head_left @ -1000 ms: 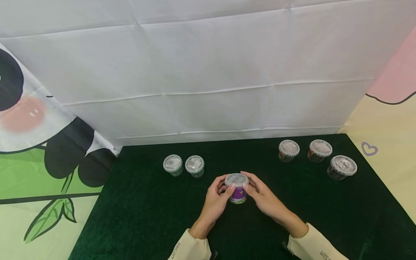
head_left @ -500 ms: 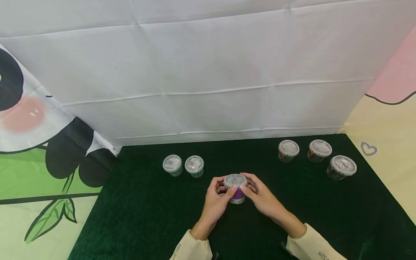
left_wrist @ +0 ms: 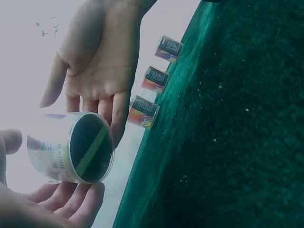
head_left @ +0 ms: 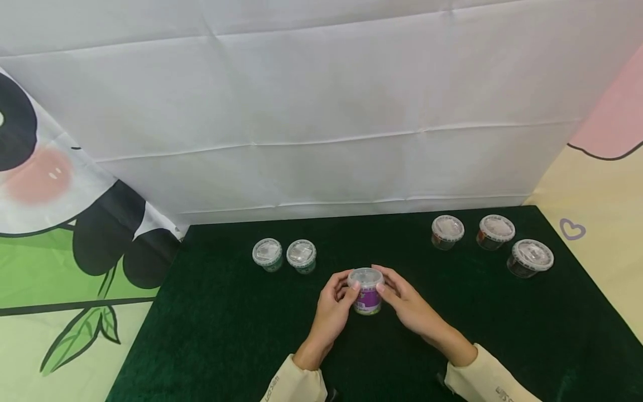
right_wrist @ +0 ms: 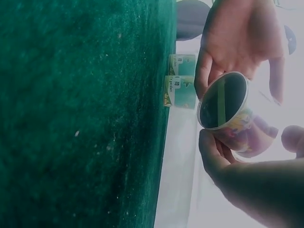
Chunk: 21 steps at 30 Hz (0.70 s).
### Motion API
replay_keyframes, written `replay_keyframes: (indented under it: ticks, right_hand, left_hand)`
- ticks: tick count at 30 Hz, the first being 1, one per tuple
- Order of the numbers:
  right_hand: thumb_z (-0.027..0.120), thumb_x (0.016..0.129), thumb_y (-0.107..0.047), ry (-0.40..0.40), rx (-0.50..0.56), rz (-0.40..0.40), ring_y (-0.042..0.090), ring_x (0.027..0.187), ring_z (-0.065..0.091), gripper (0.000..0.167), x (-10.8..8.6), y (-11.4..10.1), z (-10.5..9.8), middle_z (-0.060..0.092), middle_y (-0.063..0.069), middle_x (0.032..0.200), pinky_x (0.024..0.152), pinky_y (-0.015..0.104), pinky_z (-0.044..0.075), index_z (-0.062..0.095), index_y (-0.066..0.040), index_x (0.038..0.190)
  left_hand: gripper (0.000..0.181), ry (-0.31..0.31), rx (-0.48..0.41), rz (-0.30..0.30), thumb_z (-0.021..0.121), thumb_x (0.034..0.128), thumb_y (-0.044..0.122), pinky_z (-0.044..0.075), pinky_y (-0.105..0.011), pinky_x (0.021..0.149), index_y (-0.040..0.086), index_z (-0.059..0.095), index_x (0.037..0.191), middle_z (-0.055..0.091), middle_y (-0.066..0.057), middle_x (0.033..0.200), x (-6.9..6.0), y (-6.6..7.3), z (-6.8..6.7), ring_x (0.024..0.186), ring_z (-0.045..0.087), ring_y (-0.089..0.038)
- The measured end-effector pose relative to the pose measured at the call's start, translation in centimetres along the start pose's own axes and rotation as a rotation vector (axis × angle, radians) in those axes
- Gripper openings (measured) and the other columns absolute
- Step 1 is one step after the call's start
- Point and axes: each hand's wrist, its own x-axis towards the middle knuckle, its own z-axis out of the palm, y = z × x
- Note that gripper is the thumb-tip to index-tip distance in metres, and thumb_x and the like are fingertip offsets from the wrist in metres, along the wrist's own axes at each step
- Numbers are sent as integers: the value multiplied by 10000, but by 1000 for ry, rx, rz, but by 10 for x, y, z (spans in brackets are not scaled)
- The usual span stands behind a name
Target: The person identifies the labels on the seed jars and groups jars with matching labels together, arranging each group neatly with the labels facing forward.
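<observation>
A round tub with a clear lid and a purple label [head_left: 368, 300] is held upright between both hands in the head view. The left hand [head_left: 332, 312] grips its left side, thumb on the front. On the right side the right hand [head_left: 414, 310] grips it, its thumb near the lid rim. Both wrist views show the dark underside of the tub [left_wrist: 91, 148] [right_wrist: 223, 101] raised off the cloth, with fingers curled around its sides.
Two green tubs [head_left: 267, 254] [head_left: 301, 255] stand left of the hands on the dark green cloth [head_left: 226, 335]. Three darker tubs [head_left: 447, 231] [head_left: 495, 231] [head_left: 530, 258] stand at the back right. A white sheet [head_left: 321, 111] hangs behind.
The tub has turned slightly between the hands, so more of its purple label faces the head camera. The left thumb has shifted a little to the left.
</observation>
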Motion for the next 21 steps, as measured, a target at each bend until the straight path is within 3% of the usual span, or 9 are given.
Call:
replay_keyframes:
  ticks: [5,9,14,21]
  right_hand:
    - [462,1142,-295,31,-5,12,461,1529,346,599,2,0,2,331,267,1664,1226,656,301,256,-60,1653]
    - [498,1131,-290,53,-20,11,452,1527,357,604,3,1,5,351,267,1651,1227,648,306,272,-58,1640]
    - [490,1132,-275,49,-28,5,451,1525,360,586,3,3,6,362,268,1644,1228,649,302,277,-64,1636]
    - [461,1137,-288,8,-27,21,472,1537,320,604,3,1,1,292,283,1678,1233,661,278,246,-70,1657]
  left_hand:
    - [447,63,9,17,637,1078,275,512,-328,989,27,527,1433,623,-142,1368,1,1,3,1203,622,-258]
    - [442,105,21,14,681,1052,270,522,-290,940,39,537,1399,620,-130,1321,0,1,6,1169,618,-242]
    - [449,107,27,1,692,1043,289,515,-325,942,54,526,1388,608,-121,1318,-1,1,7,1160,607,-234]
    - [609,28,27,-35,623,1074,362,485,-496,1082,69,387,1553,556,-139,1481,-2,2,2,1309,569,-305]
